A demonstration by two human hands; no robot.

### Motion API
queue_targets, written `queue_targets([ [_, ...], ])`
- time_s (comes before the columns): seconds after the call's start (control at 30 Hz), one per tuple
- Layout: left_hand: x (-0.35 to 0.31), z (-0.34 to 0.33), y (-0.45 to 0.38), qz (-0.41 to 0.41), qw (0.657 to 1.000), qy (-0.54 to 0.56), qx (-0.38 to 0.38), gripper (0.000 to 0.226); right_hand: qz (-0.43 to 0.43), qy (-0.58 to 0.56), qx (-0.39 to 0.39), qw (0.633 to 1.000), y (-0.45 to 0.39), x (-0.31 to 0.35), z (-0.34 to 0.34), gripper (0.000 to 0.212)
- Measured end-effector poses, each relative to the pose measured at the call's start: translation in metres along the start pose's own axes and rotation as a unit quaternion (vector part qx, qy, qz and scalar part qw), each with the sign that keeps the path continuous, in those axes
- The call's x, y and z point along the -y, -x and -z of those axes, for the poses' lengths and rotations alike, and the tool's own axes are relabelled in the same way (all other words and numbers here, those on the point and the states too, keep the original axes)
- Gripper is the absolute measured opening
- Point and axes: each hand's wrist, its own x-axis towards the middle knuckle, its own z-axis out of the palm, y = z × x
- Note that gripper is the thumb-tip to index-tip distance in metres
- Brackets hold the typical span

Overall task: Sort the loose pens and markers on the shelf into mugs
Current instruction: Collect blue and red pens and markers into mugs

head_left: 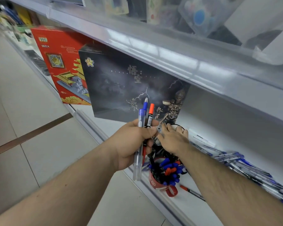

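Left hand (134, 141) curled tight round a small bundle of pens held upright over the shelf edge: a clear-barrelled pen (138, 144) with a blue clip, a blue-capped pen (145, 104) behind it, and a black marker with an orange-red cap (150, 115). Right hand (171, 141) just beside it, palm down, fingers spread and reaching into the black pieces in front of the left hand's fingers; cannot tell whether gripping anything, fingertips partly hidden. Below both hands, on the white shelf (193, 203), a glossy red mug (157, 181) with a loop handle, packed with blue-capped and a few red-capped pens standing tips up. Beside the mug, a single thin marker with an orange tip (192, 192) lying flat. Further right, a loose heap of slim clear-plastic pens with blue caps (245, 167), blurred, spread along the shelf. Behind the hands, standing upright, a dark matte box (121, 82) printed with an armoured figure and lightning, and a bright red carton (59, 62) showing a yellow-roofed building. Above, a translucent plastic shelf lip (170, 51), smooth and shiny. Pale tiled floor (31, 128) at left.
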Motion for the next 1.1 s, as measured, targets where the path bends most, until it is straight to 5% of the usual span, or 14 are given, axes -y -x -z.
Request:
queue_targets([
  [0.1, -0.002, -0.007, 0.004, 0.006, 0.999, 0.027, 0.031, 0.015, -0.03, -0.167, -0.13, 0.977, 0.029, 0.005, 0.02, 0.051],
  [0.27, 0.0, -0.014, 0.011, 0.017, 0.999, -0.006, 0.039, 0.013, -0.075, -0.561, -0.169, 0.807, 0.103, 0.005, 0.049, 0.023],
  [0.37, 0.006, -0.013, 0.01, 0.006, 0.999, -0.022, -0.029, 0.017, -0.102, -0.627, -0.163, 0.755, 0.157, 0.006, 0.061, 0.023],
  [0.57, 0.006, -0.026, 0.017, -0.027, 0.994, 0.086, -0.065, 0.017, -0.046, -0.642, -0.063, 0.763, 0.222, 0.049, 0.061, 0.008],
  [0.73, -0.001, -0.033, 0.03, -0.052, 0.987, 0.117, -0.093, 0.021, -0.052, -0.748, -0.059, 0.659, 0.228, 0.062, 0.075, 0.004],
  [0.93, -0.016, -0.006, 0.024, -0.053, 0.977, 0.089, -0.185, 0.043, -0.101, -0.667, -0.281, 0.682, 0.194, 0.02, 0.084, 0.025],
  [1.1, -0.009, 0.007, 0.016, -0.033, 0.983, 0.05, -0.172, 0.029, -0.078, -0.478, -0.335, 0.808, 0.128, -0.015, 0.065, 0.026],
])
